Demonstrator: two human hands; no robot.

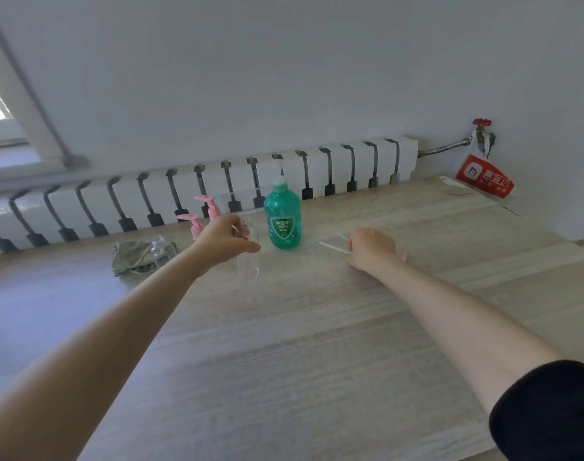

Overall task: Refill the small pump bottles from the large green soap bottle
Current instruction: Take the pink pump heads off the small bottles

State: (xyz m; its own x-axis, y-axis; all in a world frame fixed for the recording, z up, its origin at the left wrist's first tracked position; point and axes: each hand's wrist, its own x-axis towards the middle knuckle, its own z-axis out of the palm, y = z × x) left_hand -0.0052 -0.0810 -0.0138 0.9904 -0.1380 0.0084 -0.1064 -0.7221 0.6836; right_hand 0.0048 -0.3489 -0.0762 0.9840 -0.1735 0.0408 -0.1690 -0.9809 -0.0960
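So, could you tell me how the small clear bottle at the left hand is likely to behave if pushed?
The clear bottle looks empty, so it is probably very light. It stands upright, tall and narrow, so a sideways push would likely tip it. Its smooth plastic may slip in the left hand.

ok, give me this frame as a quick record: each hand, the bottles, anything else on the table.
left hand: grips the clear bottle near its top
clear bottle: upright on the table, no pump visible on it
right hand: rests on the table over the ends of two white tubes; grip unclear
green soap bottle: upright, untouched, between the hands
pink pumps: two, behind the left hand
other: second clear bottle lying on a camouflage cloth
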